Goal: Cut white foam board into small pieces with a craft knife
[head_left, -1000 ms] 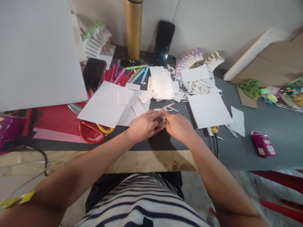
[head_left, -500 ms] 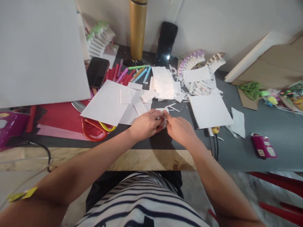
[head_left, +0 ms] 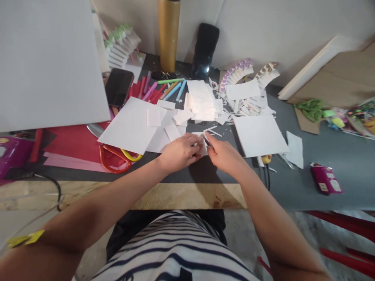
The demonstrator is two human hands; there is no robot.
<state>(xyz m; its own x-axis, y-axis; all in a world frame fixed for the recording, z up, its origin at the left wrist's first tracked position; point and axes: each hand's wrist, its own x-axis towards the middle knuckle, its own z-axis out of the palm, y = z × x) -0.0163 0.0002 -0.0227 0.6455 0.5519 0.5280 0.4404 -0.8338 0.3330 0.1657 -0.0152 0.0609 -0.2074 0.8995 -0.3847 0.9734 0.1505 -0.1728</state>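
Note:
My left hand (head_left: 179,152) and my right hand (head_left: 223,153) meet at the middle of the grey table (head_left: 345,171), both closed in a pinch on a small white paper piece (head_left: 202,143). The paper lies between the fingertips, mostly hidden by them. Just beyond it lie thin white paper strips (head_left: 213,130) and a spread of larger white sheets (head_left: 131,125) to the left.
Red-and-yellow scissors (head_left: 117,158) lie left of my hands on red and pink paper (head_left: 70,150). A stack of white squares (head_left: 200,100), markers (head_left: 164,89), a phone (head_left: 118,86), a gold bottle (head_left: 168,35) and a white square sheet (head_left: 259,135) sit further back. A purple box (head_left: 325,179) rests at the right.
Both hands stay on the small paper piece; the fingers have shifted slightly, with the right fingertips now pressing along its edge. The view moved a little.

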